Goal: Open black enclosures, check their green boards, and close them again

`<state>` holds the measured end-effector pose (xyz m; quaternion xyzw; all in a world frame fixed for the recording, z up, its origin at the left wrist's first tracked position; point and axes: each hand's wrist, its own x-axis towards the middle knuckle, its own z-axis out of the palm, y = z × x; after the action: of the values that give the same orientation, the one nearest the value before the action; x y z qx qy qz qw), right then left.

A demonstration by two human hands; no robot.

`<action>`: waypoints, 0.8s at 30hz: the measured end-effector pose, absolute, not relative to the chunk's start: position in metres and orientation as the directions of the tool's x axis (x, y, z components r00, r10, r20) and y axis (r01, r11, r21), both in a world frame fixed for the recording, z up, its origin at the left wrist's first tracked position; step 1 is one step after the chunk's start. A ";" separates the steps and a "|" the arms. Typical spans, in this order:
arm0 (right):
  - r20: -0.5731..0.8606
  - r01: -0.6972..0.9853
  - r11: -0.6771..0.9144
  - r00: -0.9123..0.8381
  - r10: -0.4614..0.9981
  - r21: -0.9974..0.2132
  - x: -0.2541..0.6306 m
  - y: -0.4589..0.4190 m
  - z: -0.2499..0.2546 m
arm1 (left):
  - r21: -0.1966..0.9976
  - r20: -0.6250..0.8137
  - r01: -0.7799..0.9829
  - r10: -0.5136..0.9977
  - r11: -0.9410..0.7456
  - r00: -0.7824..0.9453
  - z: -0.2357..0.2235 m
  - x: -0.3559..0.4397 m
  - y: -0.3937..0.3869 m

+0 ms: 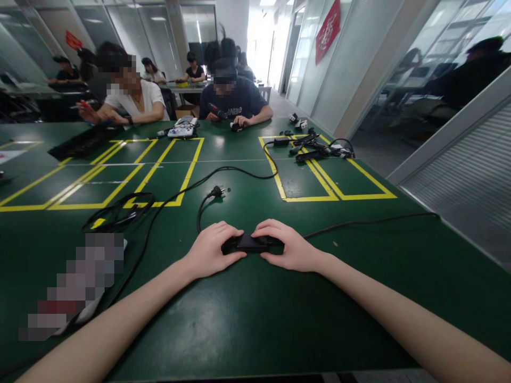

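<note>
- Both hands are at work here, the left hand (211,249) and the right hand (290,247) meeting over one black adapter block (252,243)!
- Left fingers and thumb clasp its left end, right fingers and thumb clasp the opposite end, the middle showing between them.
- And there it is, the block, low over the green table (255,330), near the centre; whether it touches the surface, one cannot tell.
- Just beyond the left hand, a short cord (198,214) curves up to a black plug (216,192), prongs pointing right.
- Out past the right hand, another cord (343,224) stretches toward the table's right edge.
- Over on the left, a coiled black cable (138,205) lies near a blurred, pale object (85,276).
- Across the table, a tangle of black cables (307,151) sits over the yellow tape (311,199)!
</note>
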<state>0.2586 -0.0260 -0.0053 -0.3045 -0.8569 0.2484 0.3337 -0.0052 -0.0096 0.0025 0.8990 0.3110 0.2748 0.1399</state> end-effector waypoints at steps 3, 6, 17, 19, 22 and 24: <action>0.419 0.405 0.714 -0.604 0.678 -0.571 0.257 -0.027 -0.005 | 0.425 0.400 0.488 0.641 -0.763 0.655 0.003 -0.005 -0.011; 0.400 0.470 0.716 -0.607 0.687 -0.516 0.253 -0.030 -0.003 | 0.434 0.388 0.491 0.648 -0.756 0.655 0.005 -0.004 -0.012; 0.311 0.581 0.704 -0.636 0.706 -0.408 0.254 -0.031 -0.008 | 0.479 0.355 0.479 0.662 -0.735 0.660 0.007 -0.004 -0.014; 0.300 0.578 0.709 -0.649 0.699 -0.404 0.255 -0.031 -0.008 | 0.453 0.345 0.479 0.644 -0.751 0.683 0.005 -0.003 -0.013; 0.253 0.593 0.700 -0.662 0.705 -0.398 0.254 -0.031 -0.005 | 0.413 0.336 0.477 0.616 -0.776 0.712 0.002 -0.004 -0.012; 0.217 0.609 0.686 -0.664 0.716 -0.398 0.253 -0.031 -0.004 | 0.403 0.337 0.472 0.607 -0.784 0.720 0.001 -0.004 -0.011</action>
<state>0.2532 -0.0308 -0.0036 -0.3681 -0.9001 0.1473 0.1807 -0.0041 -0.0112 0.0008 0.9158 0.2945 0.2310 0.1456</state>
